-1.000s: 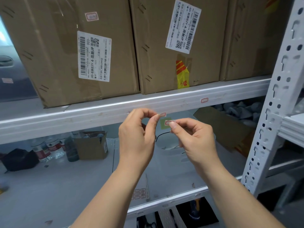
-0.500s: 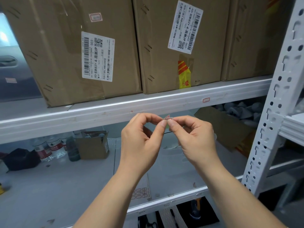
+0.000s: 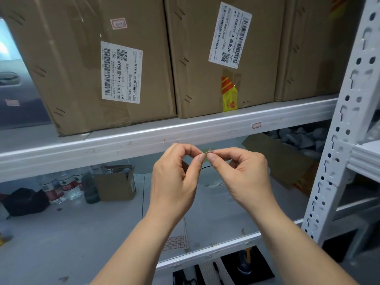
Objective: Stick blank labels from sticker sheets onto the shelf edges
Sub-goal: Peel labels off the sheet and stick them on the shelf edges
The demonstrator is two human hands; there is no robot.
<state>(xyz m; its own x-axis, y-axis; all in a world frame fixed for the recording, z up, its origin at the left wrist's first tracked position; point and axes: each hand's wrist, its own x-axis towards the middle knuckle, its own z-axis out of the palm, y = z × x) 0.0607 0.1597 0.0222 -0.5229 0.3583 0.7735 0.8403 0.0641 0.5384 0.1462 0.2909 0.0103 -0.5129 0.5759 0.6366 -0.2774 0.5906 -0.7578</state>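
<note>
Below the upper shelf edge (image 3: 185, 138), head view: both hands meet at centre frame. Left hand (image 3: 174, 177) has thumb and forefinger curled into a pinch at about 1 o'clock from its palm; right hand (image 3: 244, 175) mirrors it, pinching toward 10 o'clock. Between the fingertips sits a small label (image 3: 208, 152), seen edge-on, gripped by both. Likely reason for the double pinch: it is being straightened or freed from its backing before going on the edge just above; which, I cannot tell.

One red-bordered label (image 3: 256, 125) is already stuck on the shelf edge at 2 o'clock from the hands. A sticker sheet (image 3: 176, 242) lies flat on the lower shelf (image 3: 61, 233) at 6 o'clock, between the forearms.

Surroundings: cardboard boxes (image 3: 102, 58) with barcode slips stand on the upper shelf at 12 o'clock. At 9 o'clock, bottles (image 3: 61, 186), a small open carton (image 3: 116, 184) and a dark bag (image 3: 24, 200). White perforated upright (image 3: 345, 140) at 3 o'clock. Nothing stands between the hands and the shelf edge.
</note>
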